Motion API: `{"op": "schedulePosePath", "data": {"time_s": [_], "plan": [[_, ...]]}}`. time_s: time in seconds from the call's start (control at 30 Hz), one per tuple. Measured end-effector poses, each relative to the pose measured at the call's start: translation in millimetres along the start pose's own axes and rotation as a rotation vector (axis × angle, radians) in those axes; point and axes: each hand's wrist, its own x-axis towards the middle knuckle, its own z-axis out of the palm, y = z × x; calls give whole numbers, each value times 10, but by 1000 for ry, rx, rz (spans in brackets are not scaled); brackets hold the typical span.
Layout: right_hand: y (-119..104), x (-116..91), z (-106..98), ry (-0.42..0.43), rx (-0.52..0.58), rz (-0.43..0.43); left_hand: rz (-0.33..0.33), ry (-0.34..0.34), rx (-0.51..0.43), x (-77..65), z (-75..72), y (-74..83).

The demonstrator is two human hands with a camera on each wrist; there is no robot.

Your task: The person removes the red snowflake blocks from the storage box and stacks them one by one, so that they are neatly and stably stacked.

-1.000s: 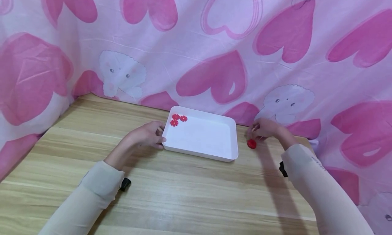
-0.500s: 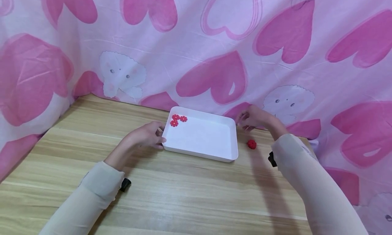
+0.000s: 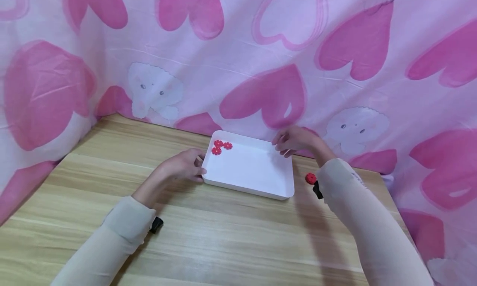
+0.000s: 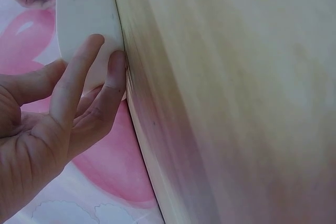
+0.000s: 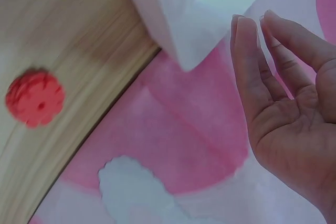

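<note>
A shallow white tray [image 3: 246, 170] stands on the table. Inside its far left corner lie red flower-shaped discs [image 3: 218, 146]. My left hand [image 3: 182, 166] holds the tray's left end, its fingertips at the rim and outer wall, as the left wrist view also shows. Over the tray's far right corner hovers my right hand [image 3: 294, 139]. In the right wrist view its fingertips [image 5: 245, 32] are close together, with nothing visible between them. A small stack of red flower-shaped discs [image 5: 35, 98] rests on the table to the right of the tray, partly near my right wrist in the head view.
The wooden table [image 3: 208, 236] ends at the back against a pink and white curtain [image 3: 238, 70] printed with hearts. The curtain also closes off both sides. My right forearm crosses above the table's right part.
My right hand has left the red stack and moved left to the tray's far right corner. The stack stays on the table. My left hand keeps its place on the tray.
</note>
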Motion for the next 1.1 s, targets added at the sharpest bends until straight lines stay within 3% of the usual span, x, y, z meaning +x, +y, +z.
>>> {"op": "schedulePosePath", "data": {"time_s": [0.33,0.53,1.1], "plan": [[-210,210,177,-32,-14,-16,-32,19,24,10,68,31],[-374,343,304,-59,-52,-20,-18,17,6,-35,93,52],[-581,474,470,-122,-55,5,-15,4,-14,-38,179,183]]}}
